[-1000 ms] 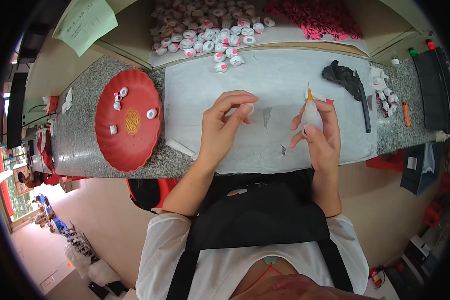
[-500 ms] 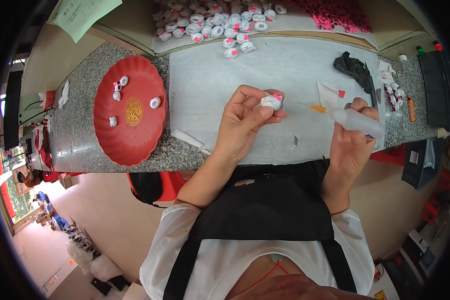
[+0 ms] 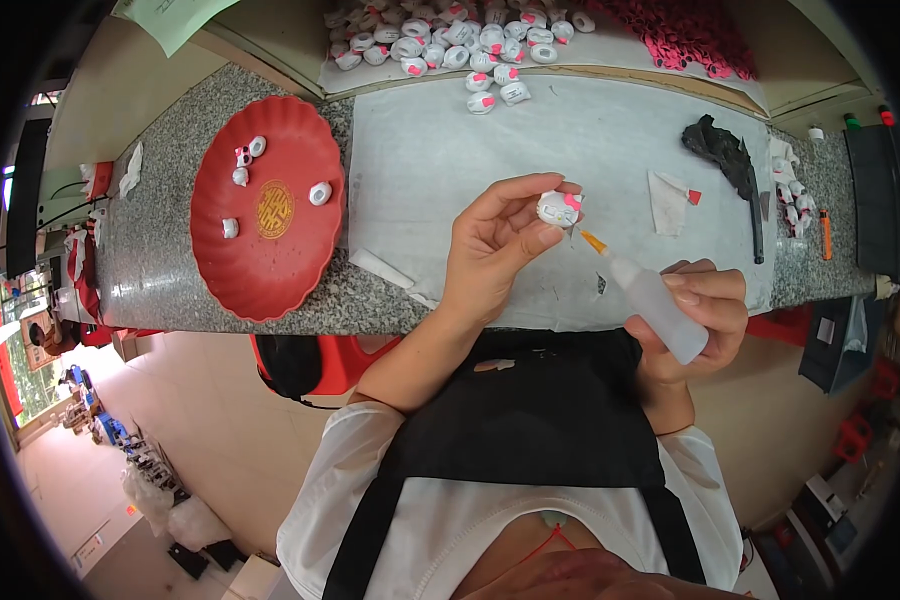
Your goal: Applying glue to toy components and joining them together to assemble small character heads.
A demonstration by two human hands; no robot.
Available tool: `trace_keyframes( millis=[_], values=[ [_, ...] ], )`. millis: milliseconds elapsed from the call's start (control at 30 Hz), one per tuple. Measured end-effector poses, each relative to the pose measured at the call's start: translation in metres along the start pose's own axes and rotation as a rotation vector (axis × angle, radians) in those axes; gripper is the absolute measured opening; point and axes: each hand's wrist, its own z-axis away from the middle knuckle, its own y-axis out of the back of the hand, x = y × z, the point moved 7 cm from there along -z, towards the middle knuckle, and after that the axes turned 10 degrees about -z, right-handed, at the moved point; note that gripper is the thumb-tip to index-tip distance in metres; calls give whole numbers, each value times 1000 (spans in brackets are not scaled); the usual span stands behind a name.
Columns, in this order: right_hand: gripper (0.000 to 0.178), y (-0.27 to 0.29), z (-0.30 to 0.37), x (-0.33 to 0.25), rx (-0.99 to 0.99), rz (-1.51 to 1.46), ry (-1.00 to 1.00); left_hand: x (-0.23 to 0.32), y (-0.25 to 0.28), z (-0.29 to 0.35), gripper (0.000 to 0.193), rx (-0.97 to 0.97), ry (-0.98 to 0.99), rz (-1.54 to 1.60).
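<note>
Between the thumb and fingers of my left hand point(image 3: 500, 240) is a small white figurine head point(image 3: 558, 208) with a pink bow, held above the white work sheet. My right hand point(image 3: 698, 318) is wrapped round a translucent squeeze bottle point(image 3: 660, 305) that has an orange needle tip point(image 3: 593, 242). The bottle tilts up and to the left, and its thin needle reaches the lower edge of the head; whether it touches I cannot tell. The white sheet point(image 3: 430, 190) lies on the speckled counter beneath both hands.
At left stands a red scalloped tray point(image 3: 270, 275) with several white heads. More white heads point(image 3: 490, 40) and a pile of pink pieces point(image 3: 670, 35) fill the shelf at the back. A black crumpled plastic scrap point(image 3: 718, 150), a paper piece point(image 3: 667, 205) and an orange marker point(image 3: 826, 235) lie at right.
My right hand has moved left with the bottle, bringing the needle to the head. My left hand has turned the head so its printed side shows. The whole view has shifted slightly.
</note>
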Motion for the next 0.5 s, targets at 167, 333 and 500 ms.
trace_keyframes(
  millis=[167, 333, 500],
  values=[
    [39, 0, 1, 1, -16, -14, 11, -3, -2, -1, 36, -18, 8, -5],
    [38, 0, 0, 2, -33, -23, 15, -5, -2, -2, 35, -15, 3, -17],
    [38, 4, -1, 2, -48, -4, 15, -4, -4, -2, 35, -36, 10, 42]
  ],
)
